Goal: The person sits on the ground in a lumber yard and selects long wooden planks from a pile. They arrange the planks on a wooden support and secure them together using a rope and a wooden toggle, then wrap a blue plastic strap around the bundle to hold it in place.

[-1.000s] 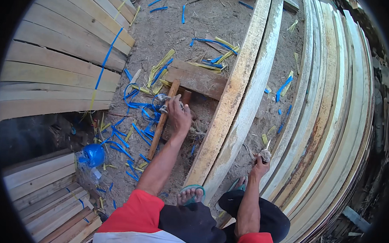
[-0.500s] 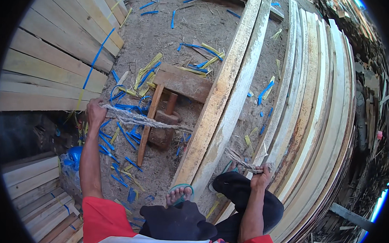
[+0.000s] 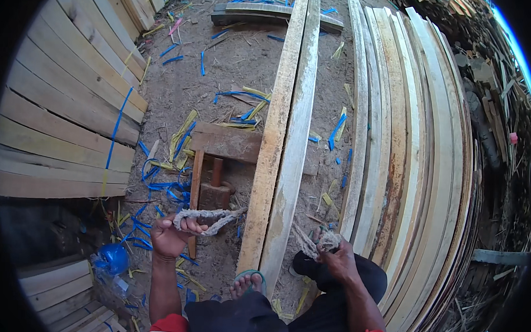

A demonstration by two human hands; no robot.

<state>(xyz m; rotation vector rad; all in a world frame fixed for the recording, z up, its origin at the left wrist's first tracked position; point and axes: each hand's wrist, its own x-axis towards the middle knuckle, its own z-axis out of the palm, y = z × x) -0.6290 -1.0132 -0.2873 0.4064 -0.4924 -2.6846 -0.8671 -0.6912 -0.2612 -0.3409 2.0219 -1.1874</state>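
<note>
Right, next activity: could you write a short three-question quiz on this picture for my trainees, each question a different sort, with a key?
1. Multiple choice: what lies between the left hand and the right hand?
A) a metal bucket
B) two long planks
C) a handsaw

2. True or false: the right hand is empty.

3. Fill in the gap: the round plastic item on the ground, left of the left forearm, is coloured ____.

Key:
1. B
2. False: it grips bunched rope.
3. Blue
</note>
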